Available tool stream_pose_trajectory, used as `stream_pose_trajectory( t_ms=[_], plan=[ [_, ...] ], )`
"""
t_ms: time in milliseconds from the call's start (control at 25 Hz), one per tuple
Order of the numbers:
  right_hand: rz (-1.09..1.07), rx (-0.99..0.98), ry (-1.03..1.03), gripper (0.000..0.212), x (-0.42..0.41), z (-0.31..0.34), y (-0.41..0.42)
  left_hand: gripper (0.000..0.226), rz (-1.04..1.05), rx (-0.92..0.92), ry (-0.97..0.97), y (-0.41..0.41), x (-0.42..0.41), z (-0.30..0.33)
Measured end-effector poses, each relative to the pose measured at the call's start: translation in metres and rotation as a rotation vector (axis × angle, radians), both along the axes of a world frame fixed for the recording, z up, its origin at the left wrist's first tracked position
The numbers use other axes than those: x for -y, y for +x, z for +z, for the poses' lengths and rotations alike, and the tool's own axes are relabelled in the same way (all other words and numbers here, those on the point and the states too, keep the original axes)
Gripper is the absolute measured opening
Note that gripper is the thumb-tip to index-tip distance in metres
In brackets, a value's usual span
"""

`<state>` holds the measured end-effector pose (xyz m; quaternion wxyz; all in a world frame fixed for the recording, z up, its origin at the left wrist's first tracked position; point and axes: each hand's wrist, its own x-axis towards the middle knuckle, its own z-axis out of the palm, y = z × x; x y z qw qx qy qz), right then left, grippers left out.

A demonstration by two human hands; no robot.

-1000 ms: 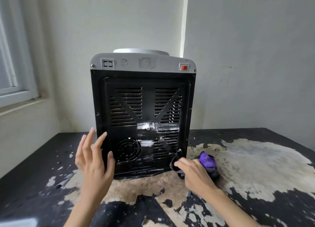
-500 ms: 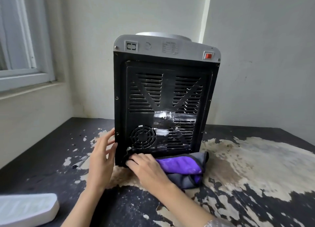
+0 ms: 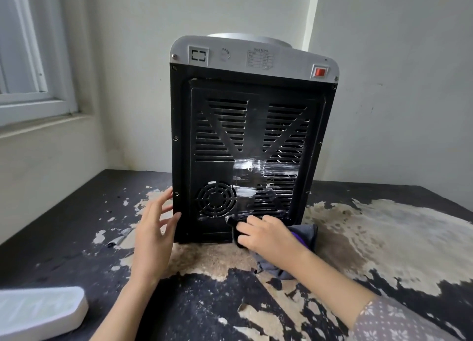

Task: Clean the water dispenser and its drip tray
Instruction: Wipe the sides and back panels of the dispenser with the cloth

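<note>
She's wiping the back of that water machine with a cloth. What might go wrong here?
The cloth under her right hand rubs beside taped-over vent slots; it may snag and peel the tape. Pressing low on the dispenser with only her left hand's fingertips at its edge might slide it. Flaking tabletop bits could stick to the cloth.

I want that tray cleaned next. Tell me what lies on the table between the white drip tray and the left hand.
Nothing: in the head view only bare, peeling table separates the drip tray from the left hand, which touches the water dispenser.
</note>
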<state>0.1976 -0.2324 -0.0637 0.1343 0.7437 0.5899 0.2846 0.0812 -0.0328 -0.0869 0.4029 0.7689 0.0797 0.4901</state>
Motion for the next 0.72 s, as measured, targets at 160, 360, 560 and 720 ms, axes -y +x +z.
stream_pose_trajectory(
  t_ms=[160,360,560,720],
  plan=[
    [-0.189,-0.034,-0.03,0.041,0.011,0.008,0.004,0.052,-0.006,-0.003,0.004,-0.001,0.0,-0.001],
    [-0.613,-0.186,0.06,0.023,0.044,0.024,0.006,0.048,-0.017,-0.022,-0.022,-0.001,0.0,-0.001],
    [-0.886,-0.559,0.255,0.033,0.067,0.03,0.022,0.043,-0.035,-0.04,-0.047,-0.002,0.0,-0.003],
    [-0.807,-0.475,0.328,0.036,0.062,0.019,0.018,0.039,-0.041,-0.052,-0.083,0.0,0.001,-0.003]
  ],
)
